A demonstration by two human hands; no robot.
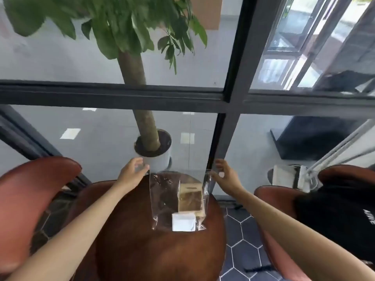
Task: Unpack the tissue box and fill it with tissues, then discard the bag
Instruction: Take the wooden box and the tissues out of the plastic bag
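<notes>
At far left stands a reddish-brown chair (30, 199), its curved back turned toward the camera. Beside it the person's left forearm reaches forward over a round dark-wood table (162, 256). The left hand (133, 172) is raised at the upper left corner of a clear plastic bag (162, 191); the thumb and fingers close toward each other at that corner, but motion blur prevents confirming a firm pinch.

The bag hangs upright between both hands, above the far part of the table, its lower edge close to the tabletop; contact with the surface cannot be determined. Inside it, toward the right side, sits a tan tissue box (190, 197) with a slot in its upper face, tilted slightly. Below the box, at the bottom of the bag, lies a white tissue pack (183, 222).

Behind the bag, beyond a dark-framed glass wall (121, 92), a potted tree (142, 98) grows from a white pot (156, 159) on a grey floor.

The right hand (225, 173) is at the bag's upper right corner, fingers curled at the plastic edge; the grip appears to be a pinch on the bag.

At right, a second reddish chair (274, 240) carries a black garment (341, 220). Dark hexagonal floor tiles (241, 240) show between table and chair.
</notes>
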